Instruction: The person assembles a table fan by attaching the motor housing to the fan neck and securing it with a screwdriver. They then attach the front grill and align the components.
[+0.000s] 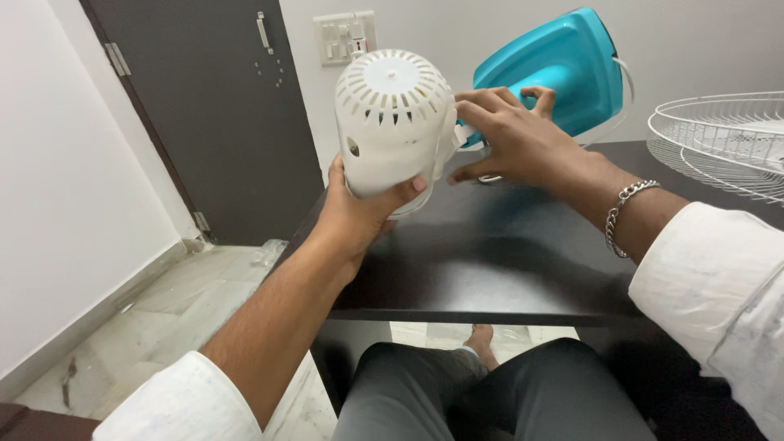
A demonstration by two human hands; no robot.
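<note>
— White plastic, that housing [392, 122]: a rounded, slotted shell like the back of a fan motor, with vents ringed round its domed top and a small hole in its side. It sits upper middle of the frame, lifted clear above the bench [490, 261].

— Who has it?

— The left hand [359, 208] does. It comes up from the lower left, palm under the shell's base, fingertips curled round the lower edge; that grip is closed firmly on the housing.

— And the other hand?

— The right hand [510, 135] reaches in from the right, just beside the housing, fingers spread and bent against its right flank. Its grip is loose and fairly wide; I cannot tell whether it pinches some small part there or only rests against the shell. A silver chain bracelet [625, 214] hangs on that wrist, and both arms wear white sleeves [710, 269] pushed back.

— What lies behind?

— A teal clothes iron [563, 69] stands on end at the upper centre-right, right behind the right hand, with a white cord looping beside it. Far right, a white wire fan guard [719, 139] lies on the dark bench. Upper left, a dark door [204, 114] in a white wall, and a switch panel [345, 37] above the housing. Bottom of the frame, the person's knees in dark trousers [498, 392], a bare foot [482, 339] under the bench, and pale marble floor [163, 318] at lower left.
</note>
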